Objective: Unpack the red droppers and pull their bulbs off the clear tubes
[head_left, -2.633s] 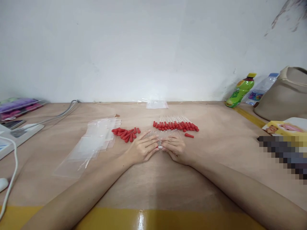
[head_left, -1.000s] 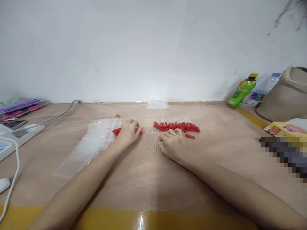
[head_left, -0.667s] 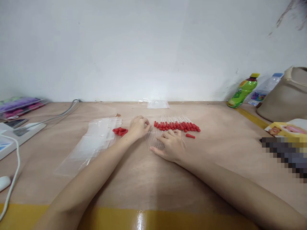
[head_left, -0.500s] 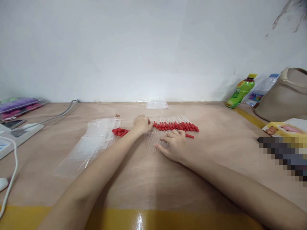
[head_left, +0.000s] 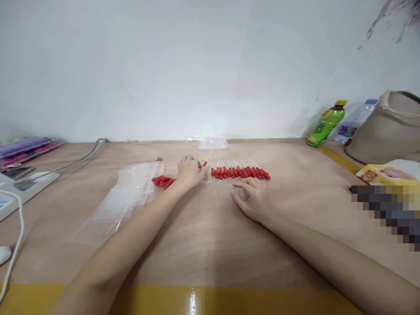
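My left hand is closed on a thin stick with a red tip, its pale end pointing up and away. Right of it lies a row of red-tipped sticks, tips toward me. Nearer me are clear thin tubes laid side by side. My right hand rests at their right end with fingers curved and apart, nothing visible in it. A small pile of red pieces lies left of my left hand, partly behind that forearm. Clear plastic bags lie beside the pile.
A white packet lies by the wall. At the right are a green bottle, a clear bottle, a beige bag and a yellow pack. A power strip with cables and purple packs sit at the left.
My left hand has moved slightly left, and a red-tipped stick now shows in its fingers. My right hand has shifted right, uncovering more tubes; the loose red piece beside it no longer shows.
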The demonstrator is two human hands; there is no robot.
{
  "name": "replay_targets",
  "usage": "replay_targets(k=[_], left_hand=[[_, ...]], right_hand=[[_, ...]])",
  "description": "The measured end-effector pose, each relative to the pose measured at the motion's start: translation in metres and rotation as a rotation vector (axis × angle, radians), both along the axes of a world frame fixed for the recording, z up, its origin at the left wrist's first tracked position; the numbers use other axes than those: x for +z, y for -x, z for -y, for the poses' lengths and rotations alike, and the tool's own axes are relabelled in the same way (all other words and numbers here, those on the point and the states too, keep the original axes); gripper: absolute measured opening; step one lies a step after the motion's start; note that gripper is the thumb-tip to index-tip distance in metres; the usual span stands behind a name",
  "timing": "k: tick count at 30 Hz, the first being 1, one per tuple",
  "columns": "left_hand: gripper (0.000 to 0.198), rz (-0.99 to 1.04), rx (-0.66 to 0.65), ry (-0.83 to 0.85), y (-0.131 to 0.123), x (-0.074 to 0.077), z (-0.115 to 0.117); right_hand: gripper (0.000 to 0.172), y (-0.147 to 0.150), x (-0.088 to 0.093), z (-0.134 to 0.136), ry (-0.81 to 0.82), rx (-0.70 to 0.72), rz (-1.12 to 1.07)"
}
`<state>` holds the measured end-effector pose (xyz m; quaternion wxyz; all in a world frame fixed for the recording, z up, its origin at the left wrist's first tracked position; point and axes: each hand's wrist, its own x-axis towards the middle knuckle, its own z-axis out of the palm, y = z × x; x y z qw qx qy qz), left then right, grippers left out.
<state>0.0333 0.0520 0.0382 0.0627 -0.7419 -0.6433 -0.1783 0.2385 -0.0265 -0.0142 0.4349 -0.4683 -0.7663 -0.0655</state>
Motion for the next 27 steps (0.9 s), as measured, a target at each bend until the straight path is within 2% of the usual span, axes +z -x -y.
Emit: replay_targets(k=[2, 4, 6, 8, 12, 16, 22, 27], left_hand=[[0.02, -0.008, -0.208, -0.179, 0.015, -0.003, 0.021], [0.014, 0.006, -0.381, -0.231, 0.029, -0.01, 0.041], [0.012, 0.01, -0.51, -0.264, 0.039, -0.021, 0.057], [0.01, 0.043, -0.585, -0.313, 0.045, -0.033, 0.066], [0.007, 0.086, -0.655, -0.38, 0.044, -0.048, 0.07], [0.009, 0.095, -0.686, -0.387, 0.04, -0.049, 0.07], [0.028, 0.069, -0.748, -0.451, 0.027, -0.039, 0.07], [0.014, 0.036, -0.829, -0.53, 0.017, -0.039, 0.07]], right_hand=[[0.032, -0.002, 0.001, -0.002, -0.035, 0.053, -0.022], [0.044, -0.002, 0.002, -0.004, -0.078, 0.094, 0.001], [0.052, 0.0, 0.004, -0.004, -0.109, 0.141, 0.075], [0.052, 0.003, 0.005, -0.003, -0.118, 0.202, 0.17], [0.035, 0.01, 0.005, -0.002, -0.107, 0.276, 0.279], [0.02, 0.016, 0.002, -0.003, -0.114, 0.282, 0.253], [0.019, 0.018, 0.0, -0.004, -0.118, 0.321, 0.212], [0.017, 0.02, -0.005, -0.007, -0.139, 0.394, 0.176]])
